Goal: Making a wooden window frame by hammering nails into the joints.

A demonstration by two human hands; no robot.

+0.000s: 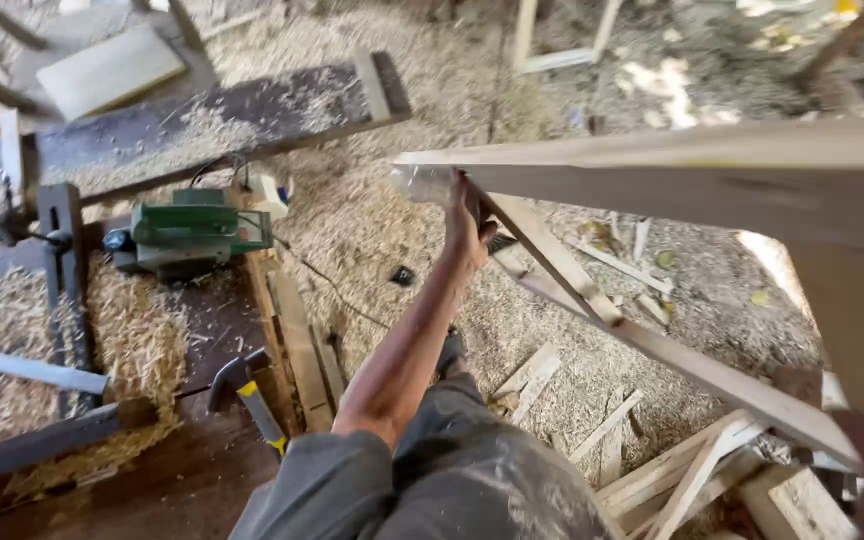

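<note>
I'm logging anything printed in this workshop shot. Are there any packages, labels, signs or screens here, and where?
None that can be made out: no package, sign or screen shows.
Green electric planer: on the dark workbench, left; any label on it is too small to tell.
Left hand: grips the pale plank, which is bare wood.

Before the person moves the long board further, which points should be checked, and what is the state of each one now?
1. Left hand grips the end of the long board: ok.
2. Right hand on the board: cannot tell, only a blurred part shows at the lower right.
3. Floor under the board free of scrap wood pieces: not ok.
4. Green electric planer apart from the board: ok.
5. Hammer lies on the workbench, away from the hand: ok.
</note>
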